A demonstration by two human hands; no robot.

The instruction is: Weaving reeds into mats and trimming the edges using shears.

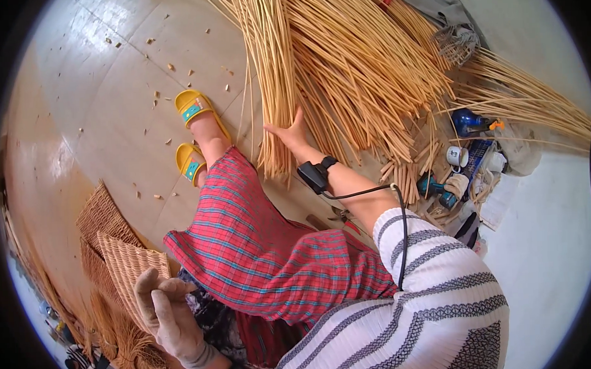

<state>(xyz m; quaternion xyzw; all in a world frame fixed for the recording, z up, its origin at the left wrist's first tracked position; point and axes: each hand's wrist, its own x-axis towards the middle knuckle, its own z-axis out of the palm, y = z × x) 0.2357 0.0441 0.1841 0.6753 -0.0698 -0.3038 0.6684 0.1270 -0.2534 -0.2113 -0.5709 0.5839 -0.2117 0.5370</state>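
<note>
My right hand point(290, 134) is bare and rests against the near end of a bundle of long, thin tan canes point(271, 68). Its thumb stretches left across the canes, and a finger points up along the bundle's right side; the other fingers are hidden. At the lower left, my left hand point(175, 322) wears a pale work glove. Its fingers are bent but apart, and nothing shows between them. Woven tan mats point(130, 262) lie just beyond it.
More cane bundles point(369, 58) spread at the far right. Beside the wall are a blue spray bottle point(469, 122), a white mug point(457, 156), a teal power drill point(439, 191) and short cane pieces point(399, 181). Pliers point(341, 214) lie below my right forearm. Cane scraps point(171, 67) dot the floor.
</note>
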